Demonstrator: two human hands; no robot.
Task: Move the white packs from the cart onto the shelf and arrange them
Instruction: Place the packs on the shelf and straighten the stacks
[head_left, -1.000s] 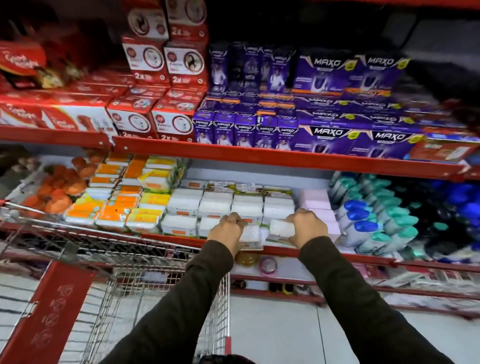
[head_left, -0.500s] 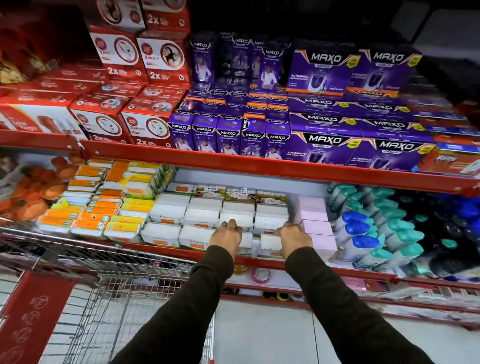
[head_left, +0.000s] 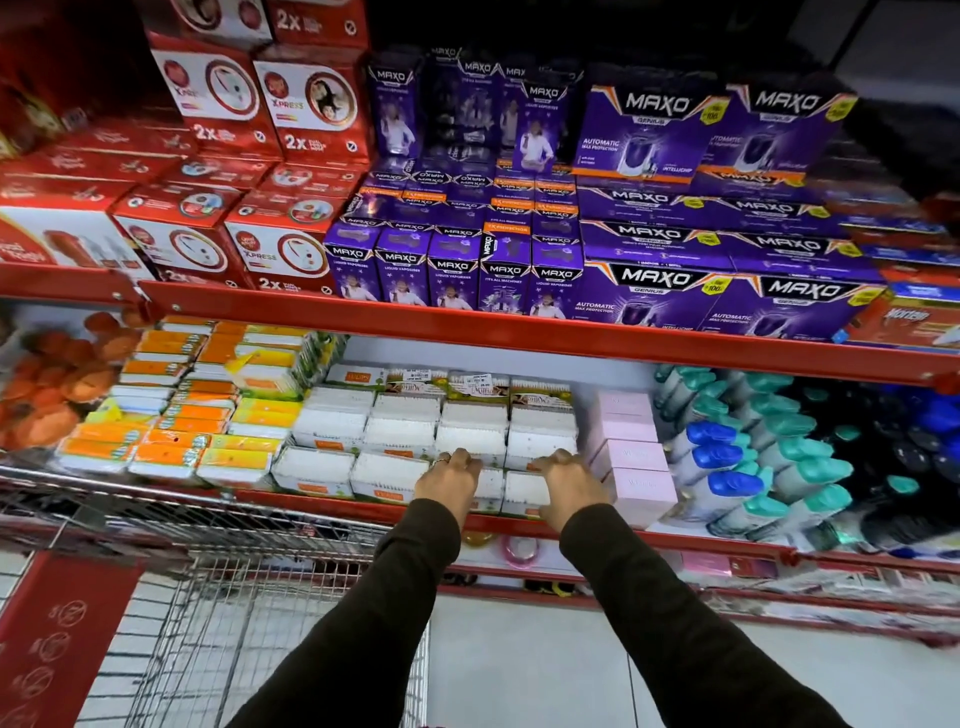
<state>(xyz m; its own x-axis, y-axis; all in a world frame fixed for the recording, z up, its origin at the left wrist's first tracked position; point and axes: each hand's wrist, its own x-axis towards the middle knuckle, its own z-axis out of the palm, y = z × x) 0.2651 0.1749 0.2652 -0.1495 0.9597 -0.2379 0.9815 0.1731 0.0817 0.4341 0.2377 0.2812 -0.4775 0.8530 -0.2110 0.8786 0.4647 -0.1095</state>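
Rows of white packs (head_left: 405, 434) with orange labels fill the middle of the red shelf (head_left: 519, 343). Both my hands rest on the front row at the shelf's edge. My left hand (head_left: 449, 480) curls over one white pack (head_left: 488, 486). My right hand (head_left: 569, 480) curls over the neighbouring white pack (head_left: 524, 491). The two packs stand side by side, touching, against the stacked rows behind. The wire cart (head_left: 223, 587) sits low on the left, and I see no packs in the part of its basket that shows.
Orange and yellow packs (head_left: 171, 415) lie left of the white ones. Pink boxes (head_left: 631, 452) stand right of them, then blue and teal bottles (head_left: 753, 467). Red and purple boxes (head_left: 649, 218) fill the shelf above. A lower shelf (head_left: 727, 566) runs below.
Both hands have pushed the two white packs from the shelf's lip further in, level with the front row. The view has moved closer to the shelf.
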